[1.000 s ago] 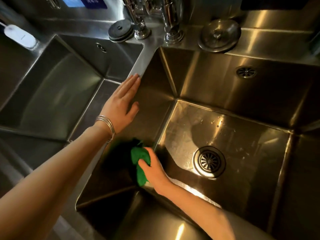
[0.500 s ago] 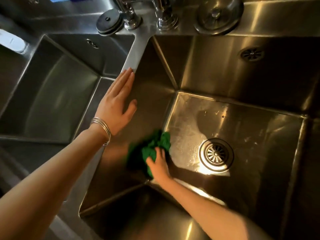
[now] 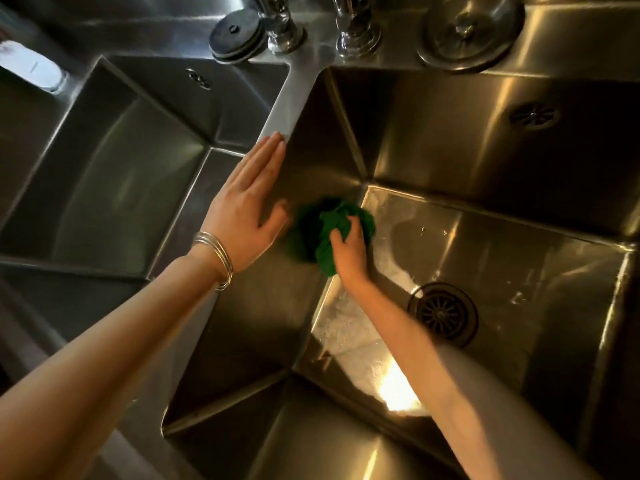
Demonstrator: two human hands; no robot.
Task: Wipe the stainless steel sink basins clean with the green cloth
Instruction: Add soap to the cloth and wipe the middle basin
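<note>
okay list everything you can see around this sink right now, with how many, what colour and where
sink basins: two, steel, side by side
green cloth: one, bunched against right basin's left wall
drain strainer: one, dark, right basin floor
overflow grilles: two, one per back wall
tap bases: two, chrome, back ledge
black plug: one, left of taps
metal lid: one, right of taps
white object: one, far left
bangles: silver, left wrist
left hand: flat on divider
right hand: grips cloth

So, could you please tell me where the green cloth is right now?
In the head view, the green cloth is gripped by the right hand against the right basin's left wall, near its far-left bottom corner, up-left of the drain.
</note>
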